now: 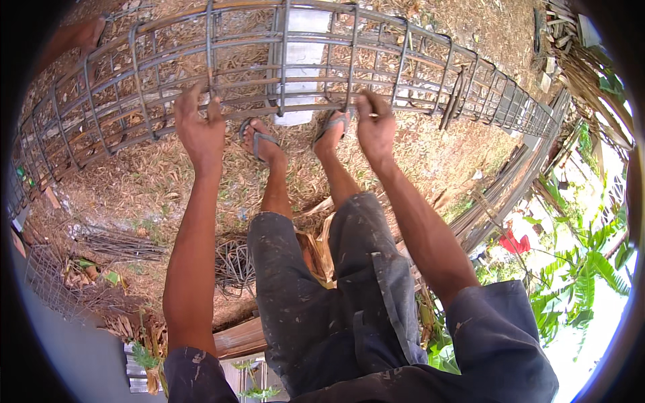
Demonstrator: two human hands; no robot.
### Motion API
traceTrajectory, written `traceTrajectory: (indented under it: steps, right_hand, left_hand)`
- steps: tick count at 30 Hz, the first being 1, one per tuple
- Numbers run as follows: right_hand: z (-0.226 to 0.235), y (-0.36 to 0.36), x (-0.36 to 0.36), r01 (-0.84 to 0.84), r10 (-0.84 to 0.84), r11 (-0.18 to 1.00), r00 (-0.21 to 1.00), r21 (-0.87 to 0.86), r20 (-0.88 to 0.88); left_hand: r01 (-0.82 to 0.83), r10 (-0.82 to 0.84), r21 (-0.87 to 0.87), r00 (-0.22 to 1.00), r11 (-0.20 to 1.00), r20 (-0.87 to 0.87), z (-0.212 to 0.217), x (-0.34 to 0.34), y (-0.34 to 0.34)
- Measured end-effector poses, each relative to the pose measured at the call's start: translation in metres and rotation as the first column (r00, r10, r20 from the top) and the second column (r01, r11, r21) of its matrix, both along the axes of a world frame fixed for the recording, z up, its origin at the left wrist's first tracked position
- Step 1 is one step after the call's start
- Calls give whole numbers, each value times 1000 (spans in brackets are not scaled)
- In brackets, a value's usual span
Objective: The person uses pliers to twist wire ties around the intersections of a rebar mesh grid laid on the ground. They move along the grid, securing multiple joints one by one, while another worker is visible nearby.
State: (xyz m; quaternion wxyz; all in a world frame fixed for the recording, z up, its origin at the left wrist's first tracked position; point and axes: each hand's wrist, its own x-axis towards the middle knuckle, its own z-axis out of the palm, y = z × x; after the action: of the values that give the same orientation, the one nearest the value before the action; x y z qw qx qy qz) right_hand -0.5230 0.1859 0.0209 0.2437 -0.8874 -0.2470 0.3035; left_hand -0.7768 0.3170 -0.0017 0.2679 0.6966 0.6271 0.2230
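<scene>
At the far left, another person's hand rests on the end of a long rebar cage that lies across straw-covered ground. The left hand closes its grip around a lower bar of the cage, fingers curled over the steel. Between the arms, two feet in sandals stand just beside the cage's near edge, over dark, paint-flecked shorts. The right hand pinches a thin wire against the lower bar. Loose steel rods lie at the right, near green plants.
</scene>
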Motion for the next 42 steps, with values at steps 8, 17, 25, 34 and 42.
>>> traceTrajectory:
  steps: [8, 17, 25, 34, 42]
  right_hand:
    - [-34, -84, 279, 93, 326, 665, 856, -741, 400]
    - [-55, -94, 317, -238, 452, 651, 884, -721, 116]
    - [59, -49, 211, -246, 173, 915, 955, -321, -239]
    - [104, 81, -6, -883, 821, 379, 459, -278, -340]
    - [77, 132, -76, -883, 975, 122, 193, -453, -114]
  left_hand:
    - [-467, 775, -661, 561, 587, 292, 0, 22, -51]
    - [-612, 855, -630, 487, 479, 177, -4, 70, -32]
    - [-686, 658, -292, 725, 666, -201, -8, 72, -27]
    - [-487, 891, -750, 317, 447, 325, -10, 51, -37]
    - [-186, 951, -950, -138, 250, 277, 15, 56, -27]
